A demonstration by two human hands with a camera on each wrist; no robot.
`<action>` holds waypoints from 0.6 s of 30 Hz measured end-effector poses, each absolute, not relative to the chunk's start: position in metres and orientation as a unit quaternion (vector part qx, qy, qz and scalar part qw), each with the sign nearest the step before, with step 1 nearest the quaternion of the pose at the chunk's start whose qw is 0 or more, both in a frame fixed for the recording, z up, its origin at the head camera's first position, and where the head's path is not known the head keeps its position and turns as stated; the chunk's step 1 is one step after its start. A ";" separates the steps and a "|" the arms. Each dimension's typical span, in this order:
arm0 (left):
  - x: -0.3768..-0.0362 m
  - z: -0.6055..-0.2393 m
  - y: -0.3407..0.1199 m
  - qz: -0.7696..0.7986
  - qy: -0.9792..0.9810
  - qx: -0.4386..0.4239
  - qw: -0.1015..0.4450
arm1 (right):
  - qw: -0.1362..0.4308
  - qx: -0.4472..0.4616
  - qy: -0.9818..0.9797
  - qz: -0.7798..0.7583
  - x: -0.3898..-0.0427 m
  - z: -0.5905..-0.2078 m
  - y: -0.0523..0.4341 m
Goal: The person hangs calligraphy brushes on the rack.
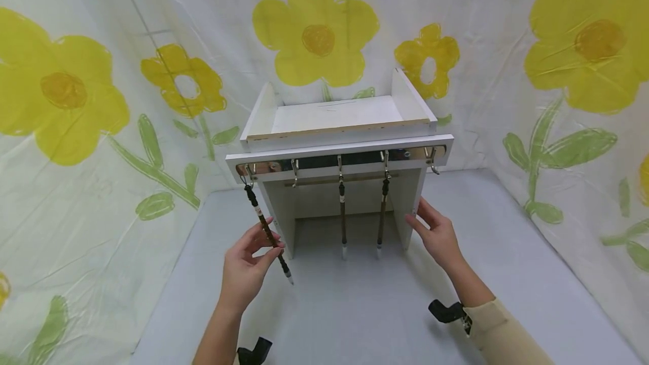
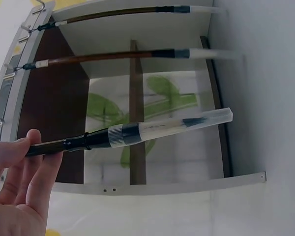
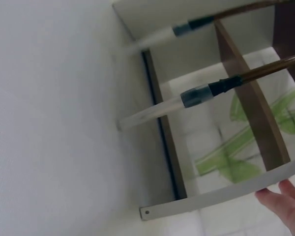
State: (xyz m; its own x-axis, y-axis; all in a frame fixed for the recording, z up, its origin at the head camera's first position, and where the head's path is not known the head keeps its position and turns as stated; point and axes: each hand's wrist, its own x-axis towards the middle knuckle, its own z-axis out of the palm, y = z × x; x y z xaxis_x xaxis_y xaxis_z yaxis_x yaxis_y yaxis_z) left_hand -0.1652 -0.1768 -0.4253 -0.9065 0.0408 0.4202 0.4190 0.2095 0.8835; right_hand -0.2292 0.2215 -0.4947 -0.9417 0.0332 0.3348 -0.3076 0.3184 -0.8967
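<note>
The left hand (image 1: 245, 271) pinches the dark shaft of a calligraphy brush (image 1: 267, 234) between thumb and fingertips; the left wrist view shows the fingers (image 2: 27, 162) curled round the handle, with the brush's clear plastic cap (image 2: 187, 123) beyond them. This brush hangs by its top loop from the leftmost hook (image 1: 248, 173) of the metal hook rail (image 1: 269, 167) and is pulled aslant, its capped tip pointing toward 5 o'clock above the grey tabletop (image 1: 355, 308). The right hand (image 1: 437, 234) lies relaxed, fingers straight, its fingertips touching the front edge of the right side panel (image 1: 414, 207) of the white wooden rack (image 1: 345, 128); it grasps nothing. Between the hands, at 12 o'clock, two more brushes (image 1: 343, 213) (image 1: 381, 213) hang straight down from middle hooks. Behind everything hangs a cloth printed with yellow flowers (image 1: 316, 27)
</note>
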 end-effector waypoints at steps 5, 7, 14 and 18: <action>-0.165 -0.429 -0.171 -0.590 -0.774 -0.175 0.147 | 0.143 0.082 -0.801 0.575 -0.230 -0.496 0.221; -0.164 -0.431 -0.168 -0.580 -0.781 -0.179 0.145 | 0.142 0.081 -0.800 0.577 -0.230 -0.496 0.222; -0.162 -0.436 -0.159 -0.567 -0.793 -0.176 0.134 | 0.145 0.082 -0.797 0.581 -0.231 -0.498 0.223; -0.162 -0.441 -0.157 -0.559 -0.803 -0.170 0.121 | 0.144 0.080 -0.795 0.584 -0.233 -0.499 0.222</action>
State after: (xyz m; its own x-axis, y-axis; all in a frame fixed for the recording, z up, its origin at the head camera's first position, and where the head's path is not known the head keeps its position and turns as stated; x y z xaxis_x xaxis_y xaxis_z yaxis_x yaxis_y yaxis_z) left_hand -0.1624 -0.1566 -0.4405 -0.9130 0.1376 0.3840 0.4079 0.3174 0.8561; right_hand -0.2326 0.2223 -0.4986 -0.9458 0.0414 0.3221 -0.2951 0.3041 -0.9058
